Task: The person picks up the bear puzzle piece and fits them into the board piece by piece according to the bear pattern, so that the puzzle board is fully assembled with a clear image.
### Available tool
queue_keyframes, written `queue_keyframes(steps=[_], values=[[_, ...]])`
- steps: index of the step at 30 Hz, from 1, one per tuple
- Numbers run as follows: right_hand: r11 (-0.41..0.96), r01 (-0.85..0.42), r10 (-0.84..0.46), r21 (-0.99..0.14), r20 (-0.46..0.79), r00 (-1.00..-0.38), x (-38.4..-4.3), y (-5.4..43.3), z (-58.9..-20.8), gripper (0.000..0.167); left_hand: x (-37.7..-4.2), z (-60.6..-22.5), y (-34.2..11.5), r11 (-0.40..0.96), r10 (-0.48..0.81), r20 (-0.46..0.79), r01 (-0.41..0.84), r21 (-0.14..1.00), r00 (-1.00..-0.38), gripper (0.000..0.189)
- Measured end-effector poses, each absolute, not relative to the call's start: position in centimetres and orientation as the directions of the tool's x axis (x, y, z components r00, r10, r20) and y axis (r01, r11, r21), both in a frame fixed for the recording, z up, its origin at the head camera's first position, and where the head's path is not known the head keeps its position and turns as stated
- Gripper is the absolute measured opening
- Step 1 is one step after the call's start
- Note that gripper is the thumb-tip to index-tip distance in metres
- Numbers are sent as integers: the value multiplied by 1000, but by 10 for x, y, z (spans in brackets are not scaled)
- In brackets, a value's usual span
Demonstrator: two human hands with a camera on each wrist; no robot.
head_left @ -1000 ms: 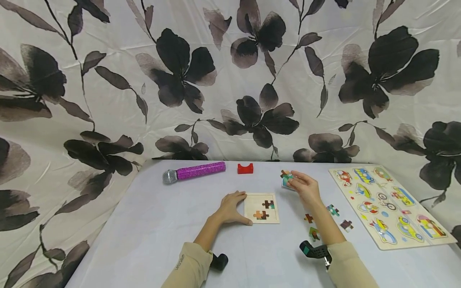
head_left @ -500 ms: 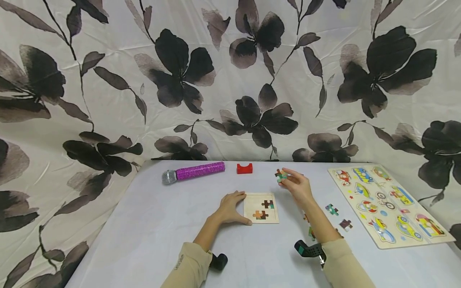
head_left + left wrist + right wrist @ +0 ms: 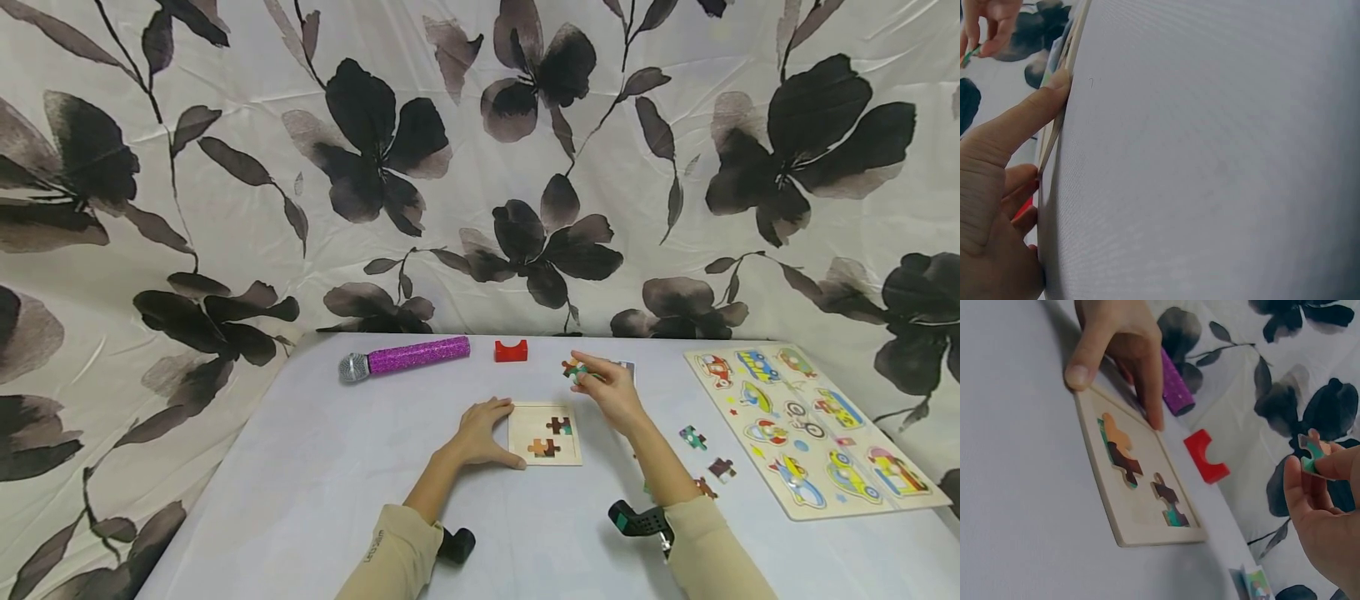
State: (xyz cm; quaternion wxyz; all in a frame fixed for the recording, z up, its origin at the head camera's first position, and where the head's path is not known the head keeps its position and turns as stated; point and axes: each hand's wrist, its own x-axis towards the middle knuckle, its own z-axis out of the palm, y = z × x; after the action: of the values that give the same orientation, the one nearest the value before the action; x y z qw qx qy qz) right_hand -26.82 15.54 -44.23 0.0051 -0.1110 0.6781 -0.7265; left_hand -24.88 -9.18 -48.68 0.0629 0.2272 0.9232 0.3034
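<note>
My left hand (image 3: 480, 435) holds the wooden puzzle tray (image 3: 522, 425) by its left side, thumb at the near corner and fingers at the far corner. A pair of joined pieces (image 3: 1121, 450) and a single piece (image 3: 1169, 501) lie in the tray's recess. My right hand (image 3: 613, 396) pinches a green, orange and brown jigsaw piece (image 3: 573, 369) between thumb and fingers, raised beyond the tray's far right corner. In the right wrist view, that jigsaw piece (image 3: 1314, 450) shows edge-on in part, the fingertips covering some of it.
Loose pieces, one green (image 3: 693, 437), one purple-brown (image 3: 722, 469) and a reddish one (image 3: 705, 487), lie by my right forearm. A vehicle picture board (image 3: 776, 454) is at right. Behind stand a purple microphone (image 3: 416, 357), a red notched block (image 3: 511, 352) and a small picture card (image 3: 1255, 584).
My right hand has moved left with the jigsaw piece, away from the small card, whose edge now shows behind the hand. The left hand and tray stay put.
</note>
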Motion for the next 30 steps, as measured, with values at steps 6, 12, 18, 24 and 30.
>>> queue_keyframes(steps=[6, 12, 18, 24, 30], values=[[82, -181, -159, -980, 166, -973, -265, 161, -438, 40, -249, -487, -91, 717, 457, 20, 381, 584, -889, 96], [15, -174, -74, -985, 173, -982, -265, 160, -437, 31, -248, -487, -91, 722, 450, 13, 373, 582, -893, 96], [-172, -83, 9, -982, 83, -997, -266, 154, -435, 14, -248, -485, -91, 717, 449, 14, 370, 590, -893, 96], [-290, -75, -16, -954, 83, -996, -265, 151, -434, 39, -248, -485, -91, 718, 452, 17, 375, 587, -892, 96], [-309, -108, -39, -945, 126, -991, -263, 145, -436, 28, -248, -485, -91, 718, 452, 17, 375, 586, -892, 96]])
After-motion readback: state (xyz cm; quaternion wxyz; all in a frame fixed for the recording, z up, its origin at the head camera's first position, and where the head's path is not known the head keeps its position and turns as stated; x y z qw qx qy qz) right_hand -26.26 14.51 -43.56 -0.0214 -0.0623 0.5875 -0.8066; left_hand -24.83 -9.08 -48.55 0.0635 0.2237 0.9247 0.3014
